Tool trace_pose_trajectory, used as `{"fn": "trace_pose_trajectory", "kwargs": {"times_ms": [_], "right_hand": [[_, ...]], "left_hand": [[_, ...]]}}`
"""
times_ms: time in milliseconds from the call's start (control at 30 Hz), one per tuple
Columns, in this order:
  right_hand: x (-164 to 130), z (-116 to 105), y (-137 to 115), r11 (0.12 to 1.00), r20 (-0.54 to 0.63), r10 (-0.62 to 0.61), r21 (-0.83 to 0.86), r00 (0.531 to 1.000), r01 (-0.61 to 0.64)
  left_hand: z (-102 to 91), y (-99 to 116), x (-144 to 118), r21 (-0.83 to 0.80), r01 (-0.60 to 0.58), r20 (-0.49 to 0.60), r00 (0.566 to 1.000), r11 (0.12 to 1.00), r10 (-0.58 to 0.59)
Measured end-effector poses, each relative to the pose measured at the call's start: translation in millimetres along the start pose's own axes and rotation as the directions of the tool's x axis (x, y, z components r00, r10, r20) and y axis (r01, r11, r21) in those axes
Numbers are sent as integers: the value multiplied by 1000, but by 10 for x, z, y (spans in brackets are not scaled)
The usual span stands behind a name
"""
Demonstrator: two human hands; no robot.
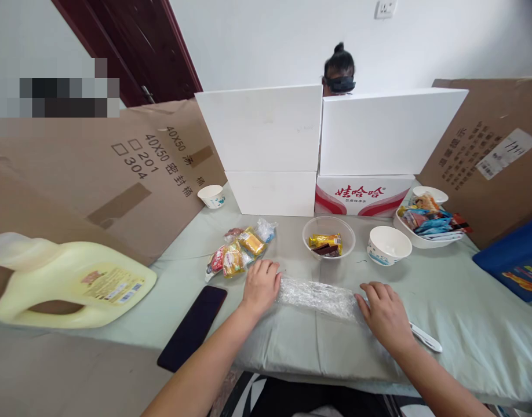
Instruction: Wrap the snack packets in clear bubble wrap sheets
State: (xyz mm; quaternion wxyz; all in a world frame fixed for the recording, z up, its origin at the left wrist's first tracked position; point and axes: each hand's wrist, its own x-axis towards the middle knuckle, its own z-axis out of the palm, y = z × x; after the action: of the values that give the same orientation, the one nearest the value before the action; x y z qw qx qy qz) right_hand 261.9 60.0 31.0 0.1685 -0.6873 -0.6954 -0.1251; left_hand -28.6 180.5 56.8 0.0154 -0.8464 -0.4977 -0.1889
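A folded strip of clear bubble wrap lies across the table in front of me. Its left end is under my left hand, whose fingers are curled over it. At the other end, my right hand holds the edge, with the thumb against the plastic. A white-handled knife or cutter lies partly hidden behind my right wrist. Left of my left hand rests a dark smartphone. Several wrapped snacks are heaped just beyond that hand.
A clear bowl with snacks, a paper bowl and a filled white basin stand beyond. A small paper cup is farther left. A yellow jug lies left; a blue container is right. White boxes block the back, a person behind.
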Motion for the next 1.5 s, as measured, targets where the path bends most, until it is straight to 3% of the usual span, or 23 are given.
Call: {"fn": "trace_pose_trajectory", "kwargs": {"times_ms": [100, 167, 233, 367, 533, 700, 933, 1033, 1133, 1267, 1367, 1500], "right_hand": [[79, -8, -197, 976, -45, -192, 96, 980, 196], [101, 78, -361, 918, 29, -369, 167, 929, 360], [94, 204, -486, 878, 119, -459, 212, 880, 429], [65, 363, -563, 893, 236, -434, 239, 869, 381], [-38, 335, -436, 922, 303, -371, 237, 878, 308], [-500, 250, -149, 967, 192, -250, 108, 949, 232], [-1189, -103, -100, 942, 97, -333, 74, 938, 326], [-1289, -170, -46, 940, 32, -333, 93, 942, 329], [-1203, -242, 34, 926, -8, -354, 135, 935, 351], [-887, -485, 12, 825, 136, -482, 403, 866, 396], [-596, -710, -84, 766, 309, -495, 597, 812, 239], [-125, -815, -181, 741, 448, -473, 668, 758, 68]], "left_hand": [[7, 318, -106, -69, -172, -83, 983, 983, 166], [142, 509, -197, -111, -284, 13, 958, 952, 287], [319, 619, -273, -112, -277, 130, 948, 954, 290], [528, 633, -326, -78, -179, 264, 945, 981, 193], [480, 609, -309, -70, -178, 288, 938, 982, 191], [472, 587, -310, -66, -196, 282, 937, 978, 207], [267, 784, -439, -105, -343, 104, 930, 934, 353], [195, 905, -600, -196, -359, 127, 913, 912, 387], [204, 919, -744, -282, -378, 129, 896, 882, 425], [236, 820, -819, -333, -424, 87, 875, 842, 476], [225, 763, -803, -453, -446, 116, 829, 772, 547], [219, 743, -769, -584, -361, 172, 820, 727, 545]]}}
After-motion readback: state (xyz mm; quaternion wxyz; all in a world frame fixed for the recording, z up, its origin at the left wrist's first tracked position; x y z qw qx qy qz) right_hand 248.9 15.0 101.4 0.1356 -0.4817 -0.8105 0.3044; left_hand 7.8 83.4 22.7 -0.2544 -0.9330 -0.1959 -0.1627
